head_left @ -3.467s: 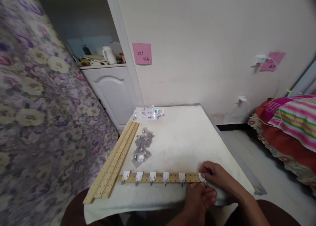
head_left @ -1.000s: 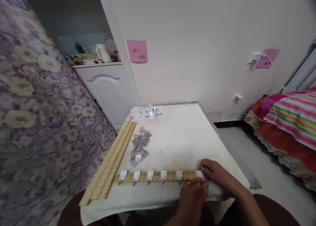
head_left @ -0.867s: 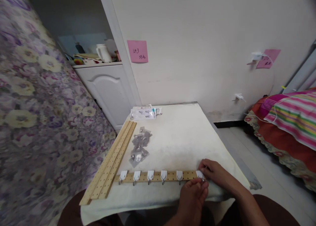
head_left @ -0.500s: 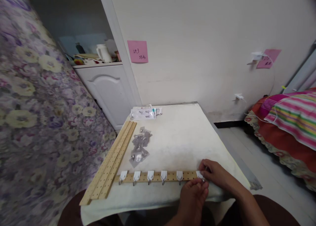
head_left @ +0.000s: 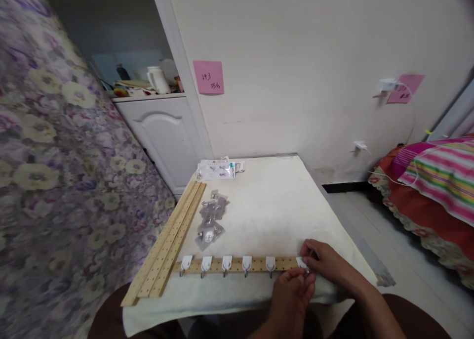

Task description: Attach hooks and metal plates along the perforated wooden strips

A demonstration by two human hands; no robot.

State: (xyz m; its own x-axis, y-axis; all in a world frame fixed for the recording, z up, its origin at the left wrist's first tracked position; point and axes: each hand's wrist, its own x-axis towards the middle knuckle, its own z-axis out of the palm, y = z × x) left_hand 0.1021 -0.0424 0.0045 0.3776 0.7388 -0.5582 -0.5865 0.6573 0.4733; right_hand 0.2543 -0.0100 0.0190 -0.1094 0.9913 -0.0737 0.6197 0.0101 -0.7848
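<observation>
A perforated wooden strip (head_left: 259, 265) lies across the front of the table, with several white adhesive hooks (head_left: 247, 264) spaced along it. At its right end is one more white hook (head_left: 301, 262), partly covered by my fingers. My left hand (head_left: 294, 292) comes from below with its fingertips closed on the metal lower part of that hook. My right hand (head_left: 322, 260) reaches in from the right, its thumb and fingers pinched at the hook's right side. The strip's right end is hidden behind the hands.
Several more perforated wooden strips (head_left: 170, 240) lie along the table's left edge. Small clear packets (head_left: 212, 215) with suction hooks or similar parts are piled beside them. Flat packaging (head_left: 217, 170) rests at the back, near the wall. A floral curtain (head_left: 74, 181) hangs at left.
The whole view has shifted slightly. Both hands stay at the rightmost hook with almost the same grip; no object has visibly moved on the table.
</observation>
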